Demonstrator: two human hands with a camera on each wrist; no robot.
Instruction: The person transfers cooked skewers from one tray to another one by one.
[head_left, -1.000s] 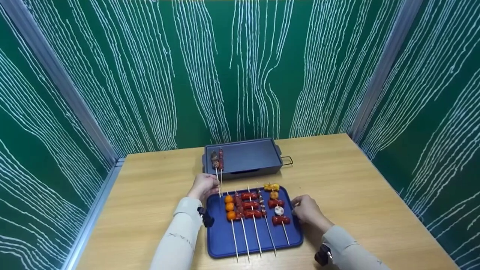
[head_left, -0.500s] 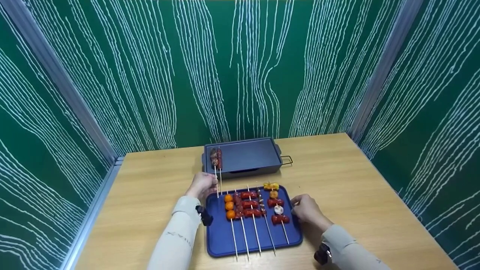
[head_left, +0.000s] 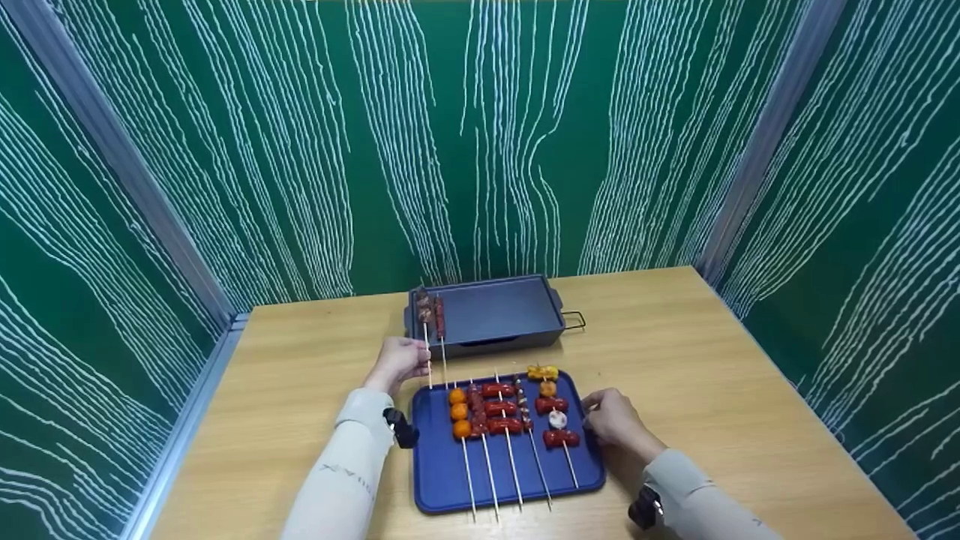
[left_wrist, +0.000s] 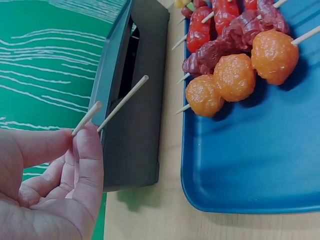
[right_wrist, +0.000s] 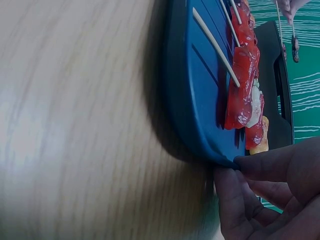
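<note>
My left hand point(head_left: 401, 361) pinches the bare stick end of a dark meat skewer point(head_left: 424, 309) between thumb and fingertips; the stick tip point(left_wrist: 90, 114) pokes out past them. The skewer's meat overlaps the left end of a dark grey tabletop grill point(head_left: 499, 311). Just right of it, a thinner red meat skewer point(head_left: 440, 315) lies on the grill, its stick jutting over the front edge. My right hand point(head_left: 616, 421) holds the right rim of a blue tray point(head_left: 442, 480), thumb on top and fingers at the outer side point(right_wrist: 280, 192).
On the tray lie several skewers: orange balls point(head_left: 460, 412), dark red meat point(head_left: 477, 409), red sausages point(head_left: 502, 409), a thin mixed one point(head_left: 523, 401) and a thick mixed one point(head_left: 556, 409). A wire handle point(head_left: 575, 320) sticks out from the grill's right. Green walls enclose the wooden table point(head_left: 300, 390).
My left hand has shifted slightly left and away from me with the dark meat skewer, widening the gap to the red one. My right hand stays on the tray rim.
</note>
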